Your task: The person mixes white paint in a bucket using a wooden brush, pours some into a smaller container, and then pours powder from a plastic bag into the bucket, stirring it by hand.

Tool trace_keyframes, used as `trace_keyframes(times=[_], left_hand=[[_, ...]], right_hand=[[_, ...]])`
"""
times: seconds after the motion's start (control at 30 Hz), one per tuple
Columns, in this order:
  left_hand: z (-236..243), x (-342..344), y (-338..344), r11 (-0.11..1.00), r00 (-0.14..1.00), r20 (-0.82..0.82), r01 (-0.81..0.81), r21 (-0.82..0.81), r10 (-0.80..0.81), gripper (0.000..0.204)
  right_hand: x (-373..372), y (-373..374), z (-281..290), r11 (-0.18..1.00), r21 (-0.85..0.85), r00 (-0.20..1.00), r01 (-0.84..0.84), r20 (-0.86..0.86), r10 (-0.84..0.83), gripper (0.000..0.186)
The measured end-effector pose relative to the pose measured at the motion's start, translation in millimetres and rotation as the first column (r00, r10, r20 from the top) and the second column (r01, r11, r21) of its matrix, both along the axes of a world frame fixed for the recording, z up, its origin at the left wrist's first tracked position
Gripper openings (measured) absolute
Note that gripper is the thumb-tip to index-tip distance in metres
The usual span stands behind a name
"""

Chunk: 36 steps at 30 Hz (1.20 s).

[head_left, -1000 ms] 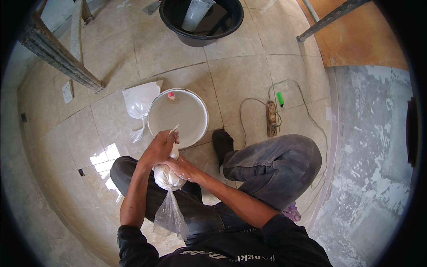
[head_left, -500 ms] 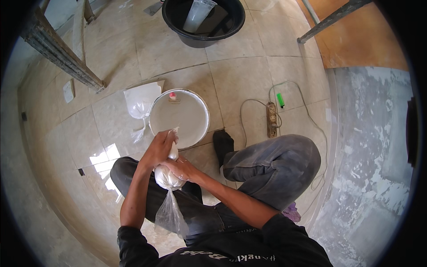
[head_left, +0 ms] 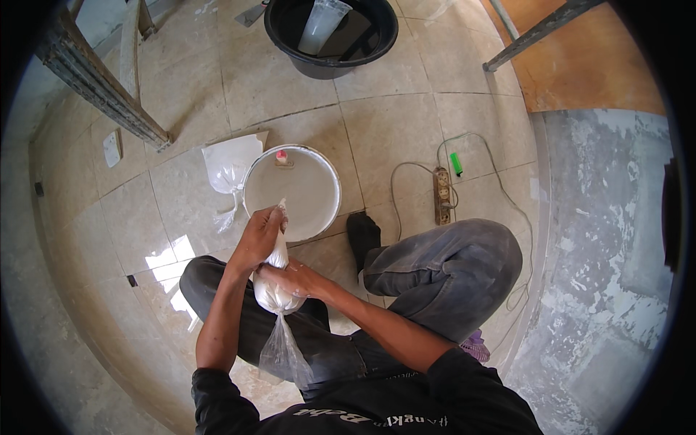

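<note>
I sit on a tiled floor with a clear plastic bag of white powder (head_left: 274, 293) held over my lap. My left hand (head_left: 259, 235) grips the bag's twisted upper part near the rim of a white bucket. My right hand (head_left: 290, 279) is closed around the bulging filled part just below. The bag's empty tail (head_left: 284, 355) hangs down toward my body. The white bucket (head_left: 250, 196) of white material stands on the floor right in front of my hands, with a small red-and-white object (head_left: 282, 156) at its far rim.
A second tied bag of white powder (head_left: 230, 170) lies left of the bucket. A black tub (head_left: 330, 32) with a clear bag stands farther back. A power strip (head_left: 441, 194) with cable and a green lighter (head_left: 456, 164) lie to the right. Metal frame legs (head_left: 101, 90) are at the upper left.
Both hands keep hold of the bag in nearly the same spot; the left hand has shifted slightly on the twisted neck.
</note>
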State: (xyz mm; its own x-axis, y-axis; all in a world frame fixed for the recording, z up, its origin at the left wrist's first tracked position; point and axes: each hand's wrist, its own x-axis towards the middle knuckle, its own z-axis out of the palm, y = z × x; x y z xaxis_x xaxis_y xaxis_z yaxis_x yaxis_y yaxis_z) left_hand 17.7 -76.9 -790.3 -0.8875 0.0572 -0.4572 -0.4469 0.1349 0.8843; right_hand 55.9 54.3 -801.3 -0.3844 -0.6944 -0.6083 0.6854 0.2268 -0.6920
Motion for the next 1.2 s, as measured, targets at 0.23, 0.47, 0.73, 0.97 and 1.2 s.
trace_keyframes(times=[0.23,0.47,0.73,0.97,1.2], left_hand=[[2.9,-0.9,0.2,0.999,1.0,0.007,0.016,-0.03,-0.016,0.036],[22.0,-3.4,-2.8,0.982,0.969,0.163,0.189,-0.004,-0.186,0.04],[34.5,15.3,-3.8,0.945,0.953,0.222,0.255,-0.204,-0.209,0.045],[32.2,24.5,-3.2,0.935,0.967,0.21,0.204,-0.29,-0.146,0.046],[15.0,32.7,-5.7,0.957,0.969,0.242,0.113,-0.269,-0.046,0.044]], right_hand=[[8.9,-1.7,-13.5,0.998,0.011,0.997,-0.064,-0.028,0.065,0.036],[-1.4,-1.5,14.2,0.989,0.056,0.983,-0.133,-0.116,0.139,0.039],[11.7,-0.6,-4.7,0.971,0.014,0.935,-0.238,-0.266,0.233,0.039],[2.9,1.3,6.9,0.951,0.095,0.939,-0.293,-0.16,0.305,0.042],[25.6,-0.4,-29.2,0.951,0.064,0.919,-0.301,-0.248,0.307,0.043]])
